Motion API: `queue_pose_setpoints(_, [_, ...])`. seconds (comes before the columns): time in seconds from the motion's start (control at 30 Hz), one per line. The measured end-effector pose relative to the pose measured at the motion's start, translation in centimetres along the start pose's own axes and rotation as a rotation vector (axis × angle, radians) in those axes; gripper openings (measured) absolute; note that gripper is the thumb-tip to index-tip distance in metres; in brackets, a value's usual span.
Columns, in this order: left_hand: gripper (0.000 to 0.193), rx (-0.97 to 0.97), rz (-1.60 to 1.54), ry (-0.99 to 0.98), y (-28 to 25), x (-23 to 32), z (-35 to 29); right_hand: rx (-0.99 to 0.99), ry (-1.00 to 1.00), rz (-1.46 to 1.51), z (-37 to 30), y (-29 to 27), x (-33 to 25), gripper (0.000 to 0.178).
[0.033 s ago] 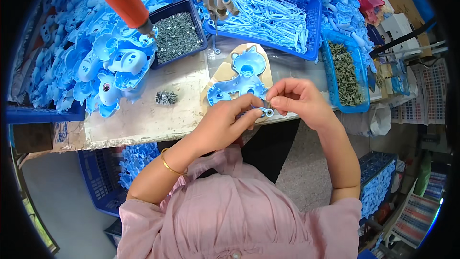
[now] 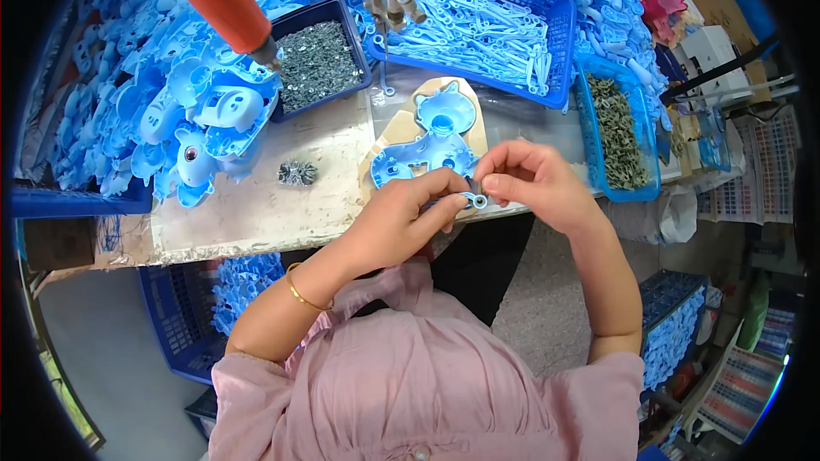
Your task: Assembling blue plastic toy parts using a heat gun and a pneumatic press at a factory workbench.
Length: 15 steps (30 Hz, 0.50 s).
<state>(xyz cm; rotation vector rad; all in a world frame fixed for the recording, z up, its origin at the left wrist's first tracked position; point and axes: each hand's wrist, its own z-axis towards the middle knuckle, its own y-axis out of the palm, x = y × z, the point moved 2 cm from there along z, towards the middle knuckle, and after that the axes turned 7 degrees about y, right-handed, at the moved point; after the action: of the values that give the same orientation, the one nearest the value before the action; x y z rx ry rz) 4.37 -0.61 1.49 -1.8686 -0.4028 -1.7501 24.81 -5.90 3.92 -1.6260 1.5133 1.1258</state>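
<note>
My left hand (image 2: 408,215) pinches a light blue plastic rod, whose ring end (image 2: 480,202) pokes out past the thumb and forefinger. Close against that ring, my right hand (image 2: 540,186) has its thumb and fingers drawn together; whatever they hold is hidden. Just beyond both hands, a light blue animal-shaped half shell (image 2: 444,107) lies hollow side up in a tan fixture (image 2: 395,126). My left fingers cover part of the shell's near edge.
An orange-red power screwdriver (image 2: 213,0) hangs at upper left. Around the bench stand a dark bin (image 2: 360,53) of small metal parts, a blue basket (image 2: 560,55) of rods and a blue tray (image 2: 653,158) of small dark parts. Shells (image 2: 192,162) pile up left; screws (image 2: 297,173) lie nearby.
</note>
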Motion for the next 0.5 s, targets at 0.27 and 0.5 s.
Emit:
queue_pose_setpoints(0.27, [0.041,0.363,0.64,0.412,-1.8,0.3,-0.2,0.171,-0.184,-0.41,1.8,0.3,0.1,0.019])
queue_pose_setpoints(0.5, [0.054,0.389,0.763,0.278,-3.6,-1.9,-1.1,0.171,-0.069,-0.348,4.9,-0.5,2.2,0.02])
